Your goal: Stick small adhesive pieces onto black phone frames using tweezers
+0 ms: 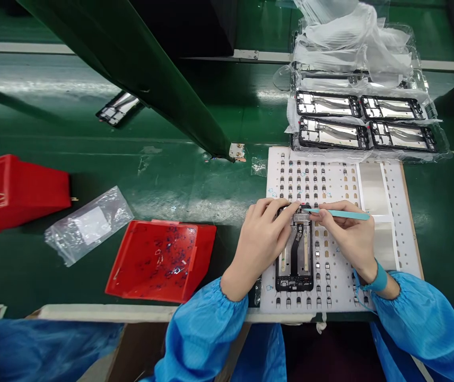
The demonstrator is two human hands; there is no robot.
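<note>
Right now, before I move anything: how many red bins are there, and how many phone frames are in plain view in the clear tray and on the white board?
Red bins: 2
Phone frames in the clear tray: 4
Phone frame on the white board: 1
Total: 7

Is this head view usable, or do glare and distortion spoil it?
Head view: the left hand and right hand look sharp; pale glare streaks the glossy green workbench; the dark green overhead beam throws heavy shadow; wide-angle distortion slightly bends the edges.
</note>
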